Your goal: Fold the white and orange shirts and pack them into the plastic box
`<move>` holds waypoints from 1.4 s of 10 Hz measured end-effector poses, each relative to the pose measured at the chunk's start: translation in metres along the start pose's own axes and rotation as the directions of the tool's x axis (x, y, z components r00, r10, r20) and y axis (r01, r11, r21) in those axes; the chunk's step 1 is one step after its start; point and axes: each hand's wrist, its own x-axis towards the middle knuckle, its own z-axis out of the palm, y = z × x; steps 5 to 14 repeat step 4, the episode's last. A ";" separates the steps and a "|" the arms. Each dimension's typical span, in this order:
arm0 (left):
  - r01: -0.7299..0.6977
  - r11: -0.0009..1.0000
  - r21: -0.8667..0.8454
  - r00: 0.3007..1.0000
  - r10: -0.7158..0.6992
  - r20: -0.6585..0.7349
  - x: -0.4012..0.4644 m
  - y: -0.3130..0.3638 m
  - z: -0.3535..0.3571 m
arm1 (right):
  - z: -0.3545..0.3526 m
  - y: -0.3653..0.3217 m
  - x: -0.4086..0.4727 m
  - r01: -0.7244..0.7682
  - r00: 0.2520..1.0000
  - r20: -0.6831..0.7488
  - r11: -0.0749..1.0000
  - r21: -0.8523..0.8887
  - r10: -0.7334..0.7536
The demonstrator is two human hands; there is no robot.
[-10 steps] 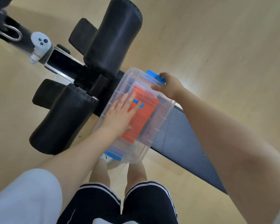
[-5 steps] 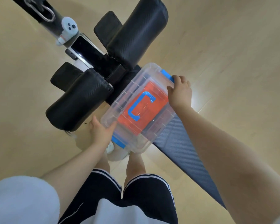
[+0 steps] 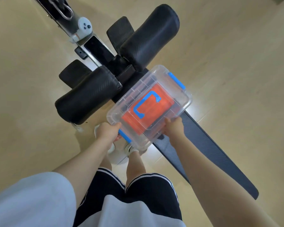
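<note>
Both hands, left (image 3: 107, 132) and right (image 3: 174, 126), grip the plastic box (image 3: 179, 102) between them.

The plastic box (image 3: 170, 89) sits between the two hands, lid on, with the folded shirt (image 3: 164, 108) inside it. The left hand (image 3: 107, 131) holds its near-left corner, the right hand (image 3: 174, 126) its near-right edge. Beyond the hands, behind the box, lie two padded rolls (image 3: 88, 99); the counter (image 3: 203, 145) runs under the box, out past the right hand.

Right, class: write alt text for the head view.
Two bare hands, left hand and right hand, grip a lidded clear plastic box holding a folded orange shirt, above a black padded exercise bench on a wooden floor.
</note>
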 end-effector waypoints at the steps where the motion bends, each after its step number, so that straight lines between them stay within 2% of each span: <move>1: -0.049 0.998 0.035 0.997 0.051 -0.055 -0.001 0.006 -0.003 | -0.003 -0.009 -0.001 0.044 0.997 0.060 0.996 0.074 -0.049; 2: -0.042 0.995 0.085 0.997 0.047 -0.056 -0.002 0.013 -0.010 | -0.007 -0.021 -0.003 0.094 0.988 0.125 0.995 -0.020 -0.091; 3: -0.046 0.945 0.323 0.999 0.045 0.011 -0.013 0.026 -0.022 | -0.009 -0.035 -0.009 0.157 0.987 0.025 0.895 -0.417 -0.161; 4: -0.225 0.820 0.526 0.970 0.238 0.045 -0.034 0.039 -0.039 | -0.018 -0.040 -0.030 0.250 0.952 -0.028 0.825 -0.506 -0.306; 14: -0.225 0.820 0.526 0.970 0.238 0.045 -0.034 0.039 -0.039 | -0.018 -0.040 -0.030 0.250 0.952 -0.028 0.825 -0.506 -0.306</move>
